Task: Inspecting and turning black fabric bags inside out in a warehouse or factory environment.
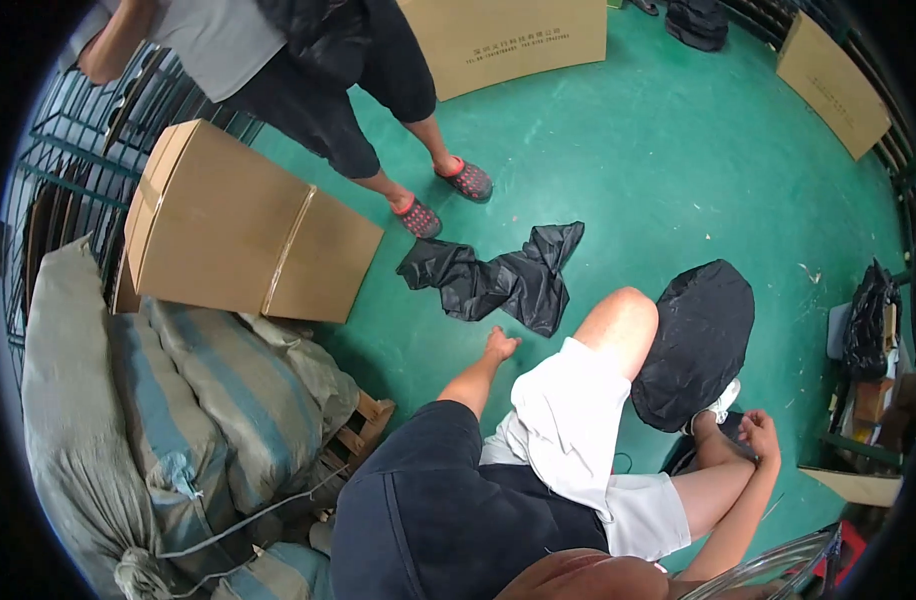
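Observation:
My left hand (501, 345) reaches out over the green floor, just short of a crumpled sheet of black fabric (498, 285). Its fingers look apart, and nothing shows in them. On the other side, my right hand (759, 436) hangs loosely beside my bent lower leg, fingers slightly curled and apart, holding nothing visible. Between my raised knee and right foot lies a rounded black fabric-covered thing (700, 335); what is inside cannot be seen. A darker piece of cloth or bag (683, 455) shows partly under my leg.
Another person (343, 95) in dark shorts and clogs stands beyond the black fabric. A large taped carton (243, 235) and stacked woven sacks (193, 400) on a wooden pallet (363, 428) fill the left. More cardboard (508, 45) stands at the back; a black bag (871, 320) sits far right.

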Tool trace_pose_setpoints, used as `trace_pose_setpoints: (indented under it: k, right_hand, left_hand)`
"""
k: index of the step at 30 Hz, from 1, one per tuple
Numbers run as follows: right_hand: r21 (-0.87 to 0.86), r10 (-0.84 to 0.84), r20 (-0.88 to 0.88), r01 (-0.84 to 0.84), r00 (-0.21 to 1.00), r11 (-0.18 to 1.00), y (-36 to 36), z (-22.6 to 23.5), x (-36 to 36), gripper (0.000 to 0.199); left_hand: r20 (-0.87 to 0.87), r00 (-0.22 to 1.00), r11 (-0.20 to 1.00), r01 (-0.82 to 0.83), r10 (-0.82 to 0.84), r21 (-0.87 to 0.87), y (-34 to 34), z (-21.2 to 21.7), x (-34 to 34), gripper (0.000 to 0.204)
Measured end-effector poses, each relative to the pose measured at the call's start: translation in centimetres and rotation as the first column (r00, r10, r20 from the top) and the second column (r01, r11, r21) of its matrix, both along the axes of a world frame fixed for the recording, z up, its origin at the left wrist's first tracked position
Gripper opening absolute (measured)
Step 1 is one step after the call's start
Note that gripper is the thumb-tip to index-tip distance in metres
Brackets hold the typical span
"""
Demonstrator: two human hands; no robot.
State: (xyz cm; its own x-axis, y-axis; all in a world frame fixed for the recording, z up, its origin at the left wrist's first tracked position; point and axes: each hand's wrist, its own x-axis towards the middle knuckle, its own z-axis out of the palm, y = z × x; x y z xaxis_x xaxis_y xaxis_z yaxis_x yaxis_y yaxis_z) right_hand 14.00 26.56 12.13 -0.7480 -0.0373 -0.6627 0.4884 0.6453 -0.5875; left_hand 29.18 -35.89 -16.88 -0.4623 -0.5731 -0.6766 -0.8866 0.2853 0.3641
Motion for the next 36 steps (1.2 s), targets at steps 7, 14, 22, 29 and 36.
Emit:
trace_pose_setpoints:
  k: [7, 14, 22, 29, 36]
  right_hand:
    - [-0.069, -0.032, 0.010, 0.032, 0.999, 0.997, -2.4, -1.4, -1.1, 0.017]
    - [0.056, -0.063, 0.055, 0.060, 0.997, 0.997, -0.6, 2.3, 0.6, 0.020]
    - [0.045, -0.008, 0.031, 0.007, 0.999, 0.999, -3.2, 0.8, -0.8, 0.023]
    - [0.019, 0.114, -0.110, -0.113, 0.987, 0.993, -3.0, -1.2, -3.3, 0.026]
    - [-0.065, 0.203, -0.256, -0.226, 0.945, 0.972, -7.8, 1.0, -4.8, 0.024]
  left_hand:
    - [-0.078, 0.997, 0.989, 0.014, -0.002, 0.149, -0.5, 0.6, -6.0, 0.072]
    - [0.126, 0.449, 0.462, 0.879, -0.885, 0.117, 7.5, 2.2, -10.2, 0.061]
    - [0.088, 0.761, 0.732, 0.643, -0.642, -0.224, 6.7, -1.2, -7.1, 0.045]
    - [-0.329, 0.902, 0.943, 0.193, -0.280, -0.273, 3.7, 8.6, -9.0, 0.012]
    - [-0.817, 0.554, 0.987, 0.087, -0.161, -0.135, -2.5, 23.5, -13.3, 0.019]
